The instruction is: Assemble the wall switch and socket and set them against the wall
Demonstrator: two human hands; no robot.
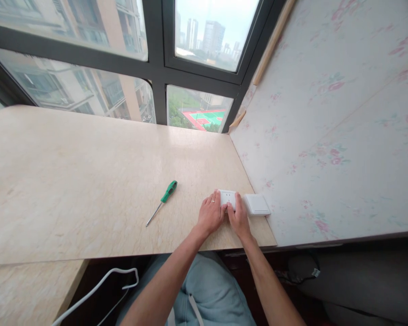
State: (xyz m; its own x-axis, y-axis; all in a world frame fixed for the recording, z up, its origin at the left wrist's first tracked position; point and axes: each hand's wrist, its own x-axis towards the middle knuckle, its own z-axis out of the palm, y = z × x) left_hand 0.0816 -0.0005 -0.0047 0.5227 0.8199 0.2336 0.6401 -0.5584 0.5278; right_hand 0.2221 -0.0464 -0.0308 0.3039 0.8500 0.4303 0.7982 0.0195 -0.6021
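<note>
A white wall socket (228, 197) with slots in its face lies on the beige stone sill, held between my two hands. My left hand (211, 213) grips its left side, a ring on one finger. On the opposite side my right hand (239, 218) is closed against the edge, and both thumbs meet at the near edge of the face. Just right of my right hand rests a white switch plate (257, 204), close to the wall. To the left, a screwdriver (162, 203) with a green and black handle lies with its metal tip toward me.
The stone sill (88, 181) runs left beneath dark-framed windows (200, 77). A flowered papered wall (326, 136) bounds it on the right. Below the front edge, a white bent tube or cable (102, 283) shows at left, beside my legs (204, 285).
</note>
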